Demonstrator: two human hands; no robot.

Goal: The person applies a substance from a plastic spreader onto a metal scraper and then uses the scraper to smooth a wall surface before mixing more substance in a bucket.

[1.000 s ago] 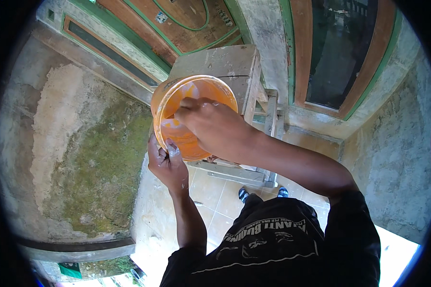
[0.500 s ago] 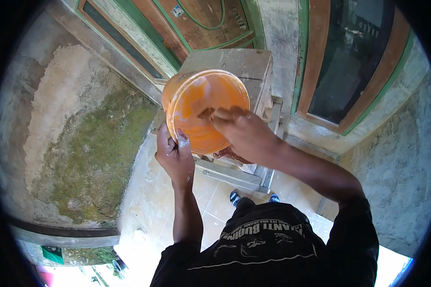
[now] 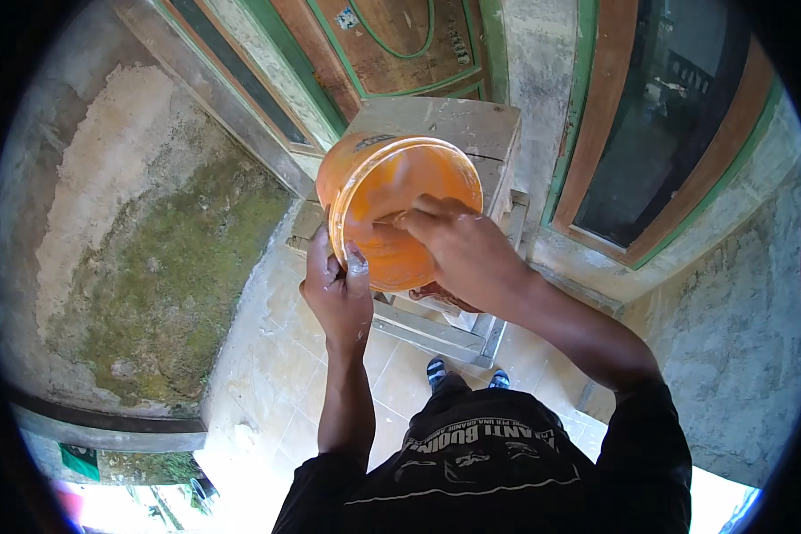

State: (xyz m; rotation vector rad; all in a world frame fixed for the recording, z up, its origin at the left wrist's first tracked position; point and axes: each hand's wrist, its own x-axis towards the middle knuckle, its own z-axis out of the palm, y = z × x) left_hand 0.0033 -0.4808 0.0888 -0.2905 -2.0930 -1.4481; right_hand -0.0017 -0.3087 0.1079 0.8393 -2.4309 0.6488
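An orange plastic bucket (image 3: 392, 263), smeared white inside, is tilted with its mouth toward me over a worn wooden stand (image 3: 458, 116). My left hand (image 3: 336, 294), flecked with white, grips the bucket's left rim, thumb at the front edge. My right hand (image 3: 467, 254) reaches into the mouth, fingers closed on a small flat brown tool (image 3: 385, 223) against the inner surface; its exact shape is unclear. A reddish-brown object (image 3: 432, 296) shows partly beneath the bucket.
Behind the stand are a green-trimmed wooden door (image 3: 400, 53) and, right, a framed window (image 3: 654, 133). A mossy, patchy wall (image 3: 160, 267) stands left, a rough plastered wall (image 3: 712, 338) right. My sandalled feet (image 3: 438, 372) stand on floor tiles (image 3: 303, 392).
The bucket and both my hands have shifted rightward in the picture. My right hand has moved within the bucket, further toward its right side, with the brown tool coming into sight.
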